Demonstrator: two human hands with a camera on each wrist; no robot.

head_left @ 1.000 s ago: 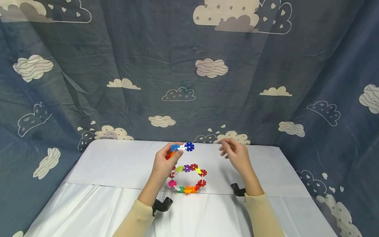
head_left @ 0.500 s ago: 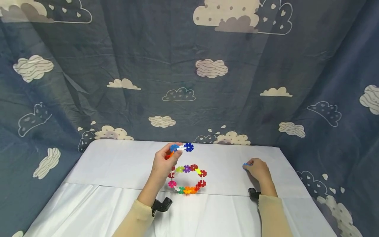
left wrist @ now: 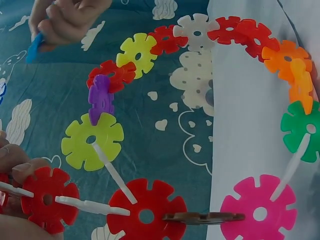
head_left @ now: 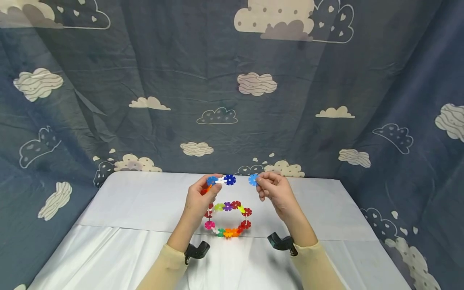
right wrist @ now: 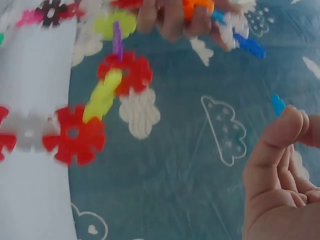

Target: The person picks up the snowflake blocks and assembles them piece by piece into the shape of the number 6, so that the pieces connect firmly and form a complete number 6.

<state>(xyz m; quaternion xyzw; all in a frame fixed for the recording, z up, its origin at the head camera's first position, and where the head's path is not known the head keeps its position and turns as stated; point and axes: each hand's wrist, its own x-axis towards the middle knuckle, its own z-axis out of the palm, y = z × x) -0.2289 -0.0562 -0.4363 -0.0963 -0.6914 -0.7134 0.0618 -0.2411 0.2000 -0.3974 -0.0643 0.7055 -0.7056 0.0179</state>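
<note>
Between thumb and fingers, my left hand (head_left: 197,201) holds a chain of notched plastic snowflake discs. Its short end points right, with a white disc (head_left: 220,181) and a dark blue disc (head_left: 230,179) at the tip. Below the hand hangs a closed ring of the same discs, including a purple disc (head_left: 227,206); the left wrist view shows its lime disc (left wrist: 92,142) and pink disc (left wrist: 258,213). My right hand (head_left: 277,193) pinches a light blue snowflake disc (head_left: 253,180), a small gap to the right of the dark blue one. Thumb and fingers partly cover that disc.
A white cloth covers the table (head_left: 127,201). Behind it and along both sides hangs a dark blue curtain (head_left: 163,72) with cloud prints. Each wrist carries a black camera mount, such as the one (head_left: 197,249) on the left wrist.
My right hand went from beside the chain to the table's right side, took up the light blue disc and came back near the chain's end. My left hand stays nearly still.
</note>
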